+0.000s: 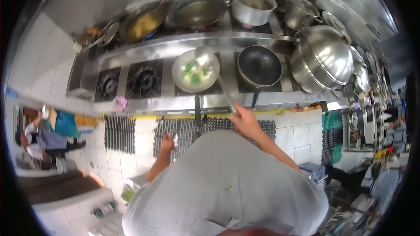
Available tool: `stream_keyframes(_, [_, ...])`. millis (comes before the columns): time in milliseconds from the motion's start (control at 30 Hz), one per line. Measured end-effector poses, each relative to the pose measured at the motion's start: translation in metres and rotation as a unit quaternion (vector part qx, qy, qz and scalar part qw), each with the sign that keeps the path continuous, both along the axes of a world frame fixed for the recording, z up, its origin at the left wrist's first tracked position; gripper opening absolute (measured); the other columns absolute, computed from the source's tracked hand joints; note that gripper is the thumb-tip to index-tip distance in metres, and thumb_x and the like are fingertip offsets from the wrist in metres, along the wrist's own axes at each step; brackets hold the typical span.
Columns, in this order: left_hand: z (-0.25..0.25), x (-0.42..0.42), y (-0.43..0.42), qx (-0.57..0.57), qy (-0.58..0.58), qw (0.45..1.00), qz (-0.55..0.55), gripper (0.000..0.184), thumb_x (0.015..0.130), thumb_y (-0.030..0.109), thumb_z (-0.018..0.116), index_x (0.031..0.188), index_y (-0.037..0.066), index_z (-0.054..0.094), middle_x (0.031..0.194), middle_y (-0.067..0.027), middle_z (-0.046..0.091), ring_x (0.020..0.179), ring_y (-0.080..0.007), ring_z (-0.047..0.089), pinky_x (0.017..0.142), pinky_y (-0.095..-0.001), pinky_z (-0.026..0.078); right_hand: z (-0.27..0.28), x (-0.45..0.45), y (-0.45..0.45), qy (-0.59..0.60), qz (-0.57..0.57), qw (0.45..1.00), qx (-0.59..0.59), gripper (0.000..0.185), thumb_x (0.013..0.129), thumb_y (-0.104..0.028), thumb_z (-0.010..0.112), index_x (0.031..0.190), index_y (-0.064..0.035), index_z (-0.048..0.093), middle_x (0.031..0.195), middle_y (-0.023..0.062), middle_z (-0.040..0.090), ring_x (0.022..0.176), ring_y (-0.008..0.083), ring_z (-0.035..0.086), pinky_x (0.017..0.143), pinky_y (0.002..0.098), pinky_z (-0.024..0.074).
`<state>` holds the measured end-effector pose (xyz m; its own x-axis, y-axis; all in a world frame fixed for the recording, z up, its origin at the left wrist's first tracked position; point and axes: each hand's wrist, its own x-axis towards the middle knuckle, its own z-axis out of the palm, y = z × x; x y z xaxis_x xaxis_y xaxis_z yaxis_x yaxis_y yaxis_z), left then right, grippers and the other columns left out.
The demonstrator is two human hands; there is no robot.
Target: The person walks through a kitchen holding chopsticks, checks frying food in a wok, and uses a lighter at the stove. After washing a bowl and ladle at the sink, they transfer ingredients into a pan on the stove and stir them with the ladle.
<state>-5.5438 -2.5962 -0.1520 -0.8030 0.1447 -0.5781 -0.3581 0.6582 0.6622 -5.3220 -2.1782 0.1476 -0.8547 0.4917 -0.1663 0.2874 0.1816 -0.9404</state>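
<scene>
At far left is a co-worker (41,140); nearer, a green-and-white canister (104,210), any print on it too blurred to read. A pink cloth (120,103) sits at the front edge of the stove (153,104), near its left corner, with a bare burner (145,79) to its right. The left hand (167,142) hangs short of the front edge, fingers curled; whether its grip holds anything, I cannot tell. The white pan (178,80) sits mid-stove, green and pale food (192,75) inside, its black handle past the front edge. The ladle (204,57) is over it, its shaft closed in the grip of the right hand (246,121). Right of that sits a black pan (260,65), then a domed pot (321,59) near the right edge.
</scene>
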Motion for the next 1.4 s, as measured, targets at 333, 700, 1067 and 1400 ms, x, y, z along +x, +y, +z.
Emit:
stream_keyframes(333, [0.002,0.045,-0.025,0.038,-0.052,0.997,0.043,0.057,0.107,0.054,0.055,0.121,-0.001,0.052,0.082,-0.0158,0.064,0.051,-0.0266,0.065,0.042,-0.0389,0.058,0.006,-0.015,0.002,-0.148,0.019,0.961,0.231,0.058,0.096,-0.017,0.064,0.150,0.0029,0.053,0.097,0.0266,0.074,0.095,0.0456,0.072,0.086,0.0523,0.0564])
stream_keyframes(700, [-0.075,0.043,-0.075,-0.104,0.240,0.810,-0.525,0.016,0.085,0.022,0.070,0.094,0.009,0.069,0.085,-0.0172,0.074,0.085,-0.0401,0.074,0.076,-0.0532,0.058,-0.045,-0.059,-0.033,-0.209,0.037,0.907,0.364,0.062,0.097,-0.021,0.065,0.154,-0.0031,0.050,0.112,0.0238,0.073,0.100,0.0431,0.073,0.090,0.0541,0.0579])
stream_keyframes(1067, [-0.059,-0.071,-0.092,-0.092,0.268,0.732,-0.619,0.014,0.082,0.020,0.075,0.082,0.007,0.070,0.071,-0.0176,0.070,0.072,-0.0379,0.073,0.069,-0.0528,0.056,-0.052,-0.068,-0.105,-0.186,-0.006,0.960,0.207,0.065,0.100,-0.033,0.066,0.158,-0.0104,0.046,0.125,0.0237,0.067,0.115,0.0439,0.065,0.099,0.0499,0.0548])
stream_keyframes(1400, [0.101,-0.184,0.052,0.199,0.305,0.927,-0.094,0.025,0.106,0.020,0.060,0.093,-0.001,0.060,0.084,-0.0038,0.058,0.077,-0.0175,0.053,0.072,-0.0370,0.048,-0.058,0.088,-0.094,-0.377,-0.061,0.908,0.171,0.058,0.103,-0.046,0.060,0.139,-0.0010,0.063,0.130,0.0243,0.070,0.119,0.0429,0.068,0.102,0.0501,0.0546])
